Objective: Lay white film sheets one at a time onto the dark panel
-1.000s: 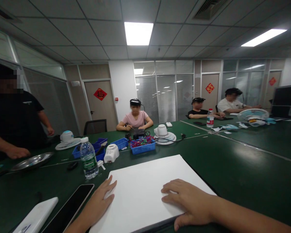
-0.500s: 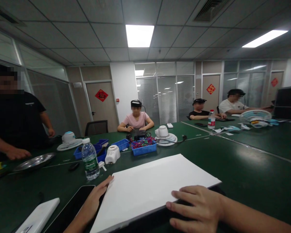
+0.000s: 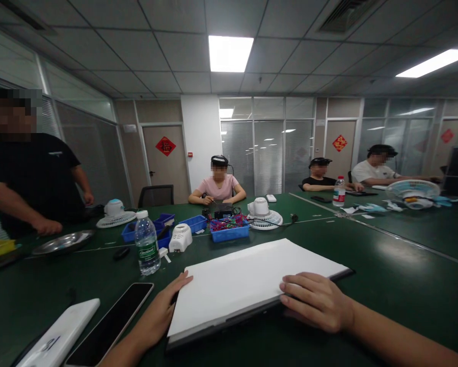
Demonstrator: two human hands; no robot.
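A stack of white paper (image 3: pixel 247 285) lies over a flat black board (image 3: pixel 347 274) in front of me, its black edge showing along the near and right sides. My left hand (image 3: pixel 162 308) grips the stack's left edge, with fingertips at the far left corner and the rest of the fingers partly hidden. At the near right edge, my right hand (image 3: pixel 316 303) has its fingers bent over the paper and down the side; its thumb is hidden. Beside my left forearm are a black-screened phone (image 3: pixel 112 323) and a white slab-like device (image 3: pixel 62 331) with a dark cable.
A water bottle (image 3: pixel 147 244) stands beyond my left hand. Past the paper are a blue tray (image 3: pixel 229 233) of wires, a white fan housing (image 3: pixel 180 238) and a fan part (image 3: pixel 265 219). A metal plate (image 3: pixel 64 242) lies left. Several people are around the green table (image 3: pixel 397 306).
The paper and board have come down flatter and slightly away from me. My right hand's fingers have drawn closer together on the near edge. My left hand stays at the left edge.
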